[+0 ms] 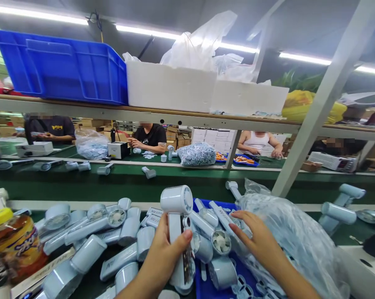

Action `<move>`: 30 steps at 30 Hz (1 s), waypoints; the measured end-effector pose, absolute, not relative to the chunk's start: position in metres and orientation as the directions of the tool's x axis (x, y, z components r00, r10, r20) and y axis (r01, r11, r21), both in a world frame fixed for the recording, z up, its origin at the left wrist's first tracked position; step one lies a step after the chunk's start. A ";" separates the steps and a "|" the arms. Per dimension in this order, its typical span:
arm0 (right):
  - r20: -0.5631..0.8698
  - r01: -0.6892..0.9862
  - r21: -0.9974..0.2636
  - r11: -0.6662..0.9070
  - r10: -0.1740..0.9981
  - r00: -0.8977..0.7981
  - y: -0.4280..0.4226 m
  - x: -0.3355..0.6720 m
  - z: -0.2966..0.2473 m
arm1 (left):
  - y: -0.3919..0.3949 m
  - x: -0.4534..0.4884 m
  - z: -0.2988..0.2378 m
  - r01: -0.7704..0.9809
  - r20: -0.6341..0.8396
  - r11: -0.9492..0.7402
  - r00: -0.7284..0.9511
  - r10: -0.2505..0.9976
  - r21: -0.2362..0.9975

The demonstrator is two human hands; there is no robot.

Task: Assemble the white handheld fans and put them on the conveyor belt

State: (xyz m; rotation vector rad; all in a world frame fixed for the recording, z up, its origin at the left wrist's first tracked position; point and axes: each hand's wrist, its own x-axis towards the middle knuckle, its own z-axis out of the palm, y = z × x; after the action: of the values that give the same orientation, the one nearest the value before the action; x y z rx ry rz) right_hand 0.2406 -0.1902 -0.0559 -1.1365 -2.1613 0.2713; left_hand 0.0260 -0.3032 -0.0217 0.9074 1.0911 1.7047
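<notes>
My left hand point(162, 253) is wrapped around the handle of a light-blue handheld fan point(176, 201), held upright with its round head on top. The side of its handle is uncovered, and dark inner parts show there. My right hand point(258, 234) is open, fingers apart, over a blue tray point(202, 286) of fans and small light-blue pieces. Its fingertips are close to a fan handle point(221, 216); whether they touch it, I cannot tell. Many similar fans point(90, 224) lie heaped to the left of my left hand.
A clear plastic bag point(287, 232) bulges beside my right forearm. A yellow-lidded jar point(13, 241) stands at the far left. Ahead runs a green conveyor belt point(187, 180) with scattered fans. Overhead, a shelf holds a blue crate point(62, 68) and white foam boxes point(171, 85). Several people work opposite.
</notes>
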 end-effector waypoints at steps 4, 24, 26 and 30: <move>0.463 0.405 -0.548 0.732 0.668 -0.582 -0.238 0.188 -0.026 | -0.304 0.031 -0.025 -0.193 0.141 -0.243 -0.428 0.893 0.951; 0.432 -0.006 -0.873 0.488 0.768 -0.472 -0.245 0.130 -0.046 | -0.291 0.016 -0.029 -0.218 0.176 -0.259 -0.339 0.924 0.941; 0.435 0.002 -0.869 0.495 0.766 -0.474 -0.244 0.130 -0.045 | -0.291 0.019 -0.032 -0.153 0.231 -0.290 -0.317 0.920 0.945; 0.471 0.015 -0.846 0.534 0.759 -0.450 -0.244 0.130 -0.047 | -0.292 0.022 -0.039 0.013 0.314 -0.325 -0.290 0.904 0.946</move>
State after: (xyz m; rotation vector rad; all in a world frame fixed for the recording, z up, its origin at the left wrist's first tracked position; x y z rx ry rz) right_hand 0.1299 -0.2436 -0.0468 -0.6376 -1.8431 1.0055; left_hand 0.0215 -0.2922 -0.0387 1.2687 1.2212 1.6935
